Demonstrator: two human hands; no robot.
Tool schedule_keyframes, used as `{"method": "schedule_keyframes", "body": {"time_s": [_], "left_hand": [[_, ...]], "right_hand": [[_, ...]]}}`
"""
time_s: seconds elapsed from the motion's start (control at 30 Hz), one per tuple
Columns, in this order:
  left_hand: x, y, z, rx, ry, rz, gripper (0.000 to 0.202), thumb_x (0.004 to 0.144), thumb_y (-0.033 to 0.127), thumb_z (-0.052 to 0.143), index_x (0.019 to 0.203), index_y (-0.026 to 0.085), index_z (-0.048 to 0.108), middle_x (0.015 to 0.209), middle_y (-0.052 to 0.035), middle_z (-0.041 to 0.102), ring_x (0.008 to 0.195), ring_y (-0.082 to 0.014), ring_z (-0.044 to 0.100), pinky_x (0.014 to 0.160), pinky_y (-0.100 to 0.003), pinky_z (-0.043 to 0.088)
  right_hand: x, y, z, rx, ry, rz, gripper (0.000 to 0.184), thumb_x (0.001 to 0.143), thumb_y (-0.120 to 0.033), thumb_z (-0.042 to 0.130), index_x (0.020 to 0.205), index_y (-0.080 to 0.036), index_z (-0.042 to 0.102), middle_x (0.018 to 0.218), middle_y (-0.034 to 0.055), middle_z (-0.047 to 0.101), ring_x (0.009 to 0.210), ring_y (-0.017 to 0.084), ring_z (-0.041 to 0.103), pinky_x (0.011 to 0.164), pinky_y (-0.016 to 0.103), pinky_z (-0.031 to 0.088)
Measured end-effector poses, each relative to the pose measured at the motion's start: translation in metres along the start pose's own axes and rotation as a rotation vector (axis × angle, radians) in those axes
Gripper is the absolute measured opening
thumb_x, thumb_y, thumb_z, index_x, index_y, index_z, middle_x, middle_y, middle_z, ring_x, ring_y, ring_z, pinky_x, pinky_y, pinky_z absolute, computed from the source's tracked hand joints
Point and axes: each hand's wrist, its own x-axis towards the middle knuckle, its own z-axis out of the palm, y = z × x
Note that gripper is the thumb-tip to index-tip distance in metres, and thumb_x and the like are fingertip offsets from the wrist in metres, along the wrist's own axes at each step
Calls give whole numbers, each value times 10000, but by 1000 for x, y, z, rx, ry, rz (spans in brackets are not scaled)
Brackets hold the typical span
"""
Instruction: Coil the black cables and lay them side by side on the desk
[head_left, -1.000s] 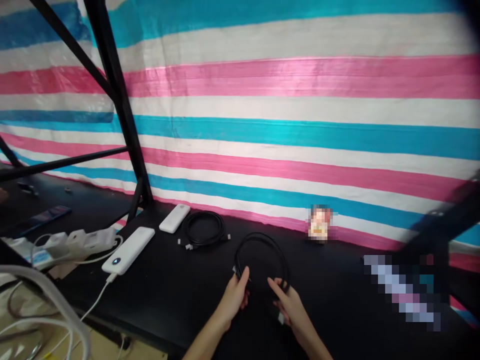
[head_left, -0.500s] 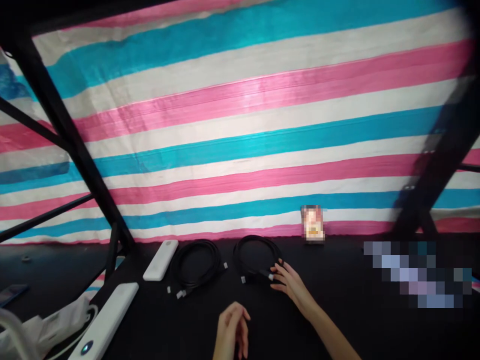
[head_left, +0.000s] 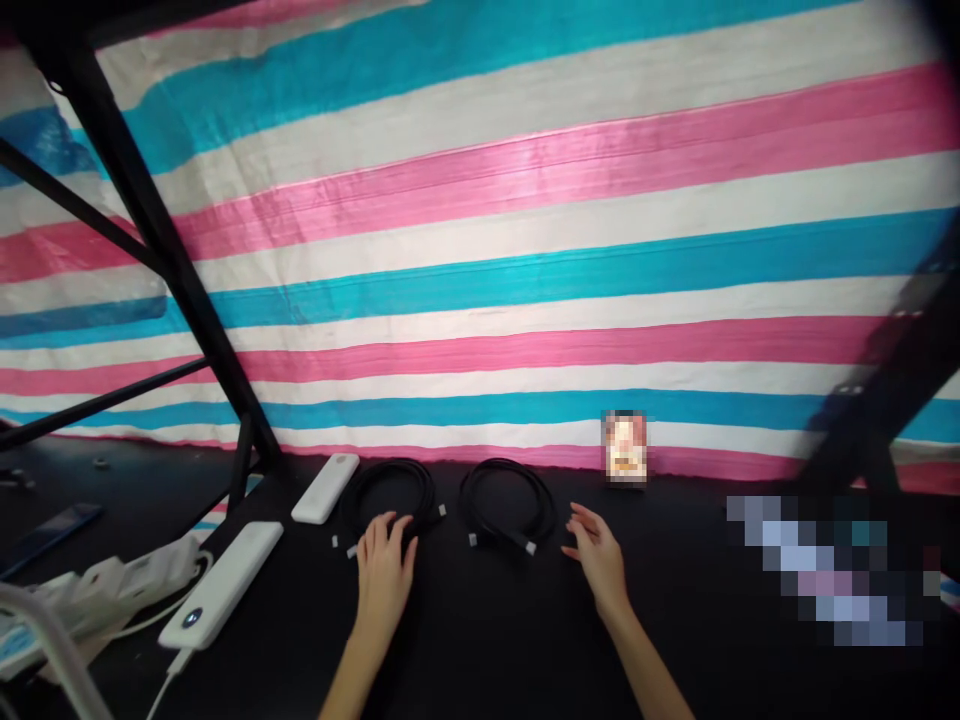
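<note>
My left hand [head_left: 385, 562] reaches palm down over the near edge of a coiled black cable [head_left: 429, 490] with pale plugs. Its fingers are apart, and the fingertips lie at the coil; whether they press on it I cannot tell. A second coiled black cable [head_left: 466, 502] lies to the right, two light plugs at its near side. Just right of this coil is my right hand [head_left: 600, 562], apart from it, fingers loosely bent and spread with nothing visible between them.
Left of the coils lie a white power bank [head_left: 325, 488] and a longer white power bank [head_left: 225, 585] with a lit display and a plugged-in white cable. A power strip [head_left: 112, 590] and phone [head_left: 56, 535] are farther left. A blurred upright box [head_left: 627, 448] stands behind, before striped sheeting [head_left: 480, 290].
My left hand has moved left and forward to the left coil, its fingers spreading. My right hand has drawn away from the right coil's plug. The view has shifted slightly.
</note>
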Motion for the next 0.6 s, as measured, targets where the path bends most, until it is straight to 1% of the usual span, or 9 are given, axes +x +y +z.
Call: {"method": "schedule_keyframes", "body": {"time_s": [0.07,0.13,0.17,0.27,0.33,0.43,0.5,0.57,0.6], "left_hand": [[14,-13,0,113,-141,-5,312,838,202,456,1095,156,626,1069,-130,612,1054,-272,526,953,-434,316],[25,-24,-3,116,-199,0,271,806,160,485,1011,179,661,978,-89,643,975,-248,565,937,-415,330],[30,-28,-6,106,-221,5,241,791,163,507,959,191,677,933,-72,652,945,-241,577,912,-399,350],[42,-35,-15,51,-269,21,141,744,239,583,819,208,699,835,-47,659,854,-225,609,790,-332,412],[49,-36,-22,-7,-288,29,148,731,314,598,770,211,696,812,-39,662,787,-209,624,722,-299,427],[59,-36,-31,-118,-265,23,229,765,395,532,753,216,674,789,-28,678,750,-197,637,699,-282,440],[68,-36,-36,-187,-211,-5,264,786,413,476,729,217,643,732,-19,679,714,-194,639,680,-281,452],[76,-36,-41,-239,-107,-58,274,793,409,437,687,212,595,661,-12,656,640,-187,625,643,-284,458],[80,-35,-45,-258,-27,-96,277,799,403,416,676,206,567,638,-12,636,605,-183,611,624,-288,457]], "right_hand": [[-2,0,1,-9,2,-20,422,605,-371,601,972,-162,605,888,64,580,842,241,608,443,247,544],[-4,0,3,-16,9,-29,406,612,-379,587,952,-159,612,859,61,591,800,227,611,420,232,523],[-5,-1,3,-17,11,-30,404,612,-382,581,945,-156,616,844,60,596,780,221,610,411,228,513],[-8,-5,5,-10,19,-32,395,604,-391,564,911,-151,631,793,53,606,711,202,604,381,217,484],[-9,-8,6,3,28,-40,376,595,-390,558,875,-152,639,759,46,612,657,186,598,365,210,466],[-10,-13,6,16,42,-47,351,581,-386,552,826,-150,643,726,40,610,597,166,584,348,205,446],[-11,-14,7,14,49,-44,344,576,-380,544,810,-149,645,719,38,604,583,161,579,343,203,439],[-10,-14,7,14,51,-40,341,571,-373,535,802,-148,646,716,37,600,578,158,575,342,201,437],[-10,-14,6,16,50,-39,339,568,-369,533,797,-147,647,713,38,600,575,156,572,342,201,436]]}}
